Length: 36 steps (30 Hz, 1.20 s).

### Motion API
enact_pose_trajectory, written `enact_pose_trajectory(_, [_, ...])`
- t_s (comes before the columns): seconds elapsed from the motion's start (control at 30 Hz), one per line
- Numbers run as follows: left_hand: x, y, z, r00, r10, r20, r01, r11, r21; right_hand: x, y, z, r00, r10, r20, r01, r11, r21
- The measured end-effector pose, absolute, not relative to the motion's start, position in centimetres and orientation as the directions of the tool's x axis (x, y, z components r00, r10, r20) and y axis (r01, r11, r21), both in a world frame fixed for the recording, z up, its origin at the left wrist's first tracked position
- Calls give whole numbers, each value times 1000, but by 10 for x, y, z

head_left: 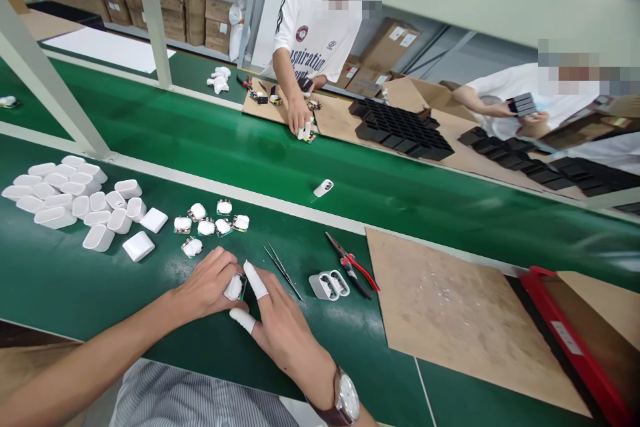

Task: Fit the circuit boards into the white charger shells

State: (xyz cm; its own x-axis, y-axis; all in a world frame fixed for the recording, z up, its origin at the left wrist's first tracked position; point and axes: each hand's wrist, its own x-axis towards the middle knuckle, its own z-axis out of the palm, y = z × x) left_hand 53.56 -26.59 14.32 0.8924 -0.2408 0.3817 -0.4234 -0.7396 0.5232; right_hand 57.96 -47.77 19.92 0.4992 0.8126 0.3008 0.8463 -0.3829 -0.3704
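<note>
My left hand [213, 280] is closed round a small circuit board [234, 287] with a white blob on top and a green edge. Close against its right side is my right hand [283, 317], white finger cots on thumb and forefinger. That thumb and forefinger are spread apart beside the board; whether they touch it I cannot tell. Several similar circuit boards [206, 227] lie just beyond my left hand. Tweezers [283, 271] rest to the right of my hands. Past them stand two white oval housings [329, 285] with parts inside, next to red-handled pliers [353, 265].
Many white oval housings [65, 190] are grouped at the left. A brown board [465, 307] and a red-edged tray [570, 333] lie right. One white piece [324, 187] sits on the green belt [225, 140]. Across it, two people work beside black trays [400, 127].
</note>
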Motion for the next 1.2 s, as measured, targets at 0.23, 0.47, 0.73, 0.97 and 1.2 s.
enact_pose_trajectory(0.23, [537, -262, 141, 908, -294, 299, -418, -595, 686, 580, -475, 189, 454, 814, 361, 875, -332, -353])
enact_pose_trajectory(0.47, [529, -253, 149, 962, -211, 173, -264, -561, 785, 587, -465, 179, 467, 796, 384, 840, -264, -473])
enact_pose_trajectory(0.73, [502, -250, 160, 938, -230, 260, -347, -641, 685, 601, -472, 177, 559, 745, 364, 717, -214, -663])
enact_pose_trajectory(0.97, [501, -257, 156, 865, -263, 428, -476, -702, 530, 614, -476, 175, 652, 607, 454, 683, -211, -699])
enact_pose_trajectory(1.2, [520, -261, 171, 995, 9, 98, -90, -320, 943, 617, -478, 153, 636, 570, 520, 742, -267, -615])
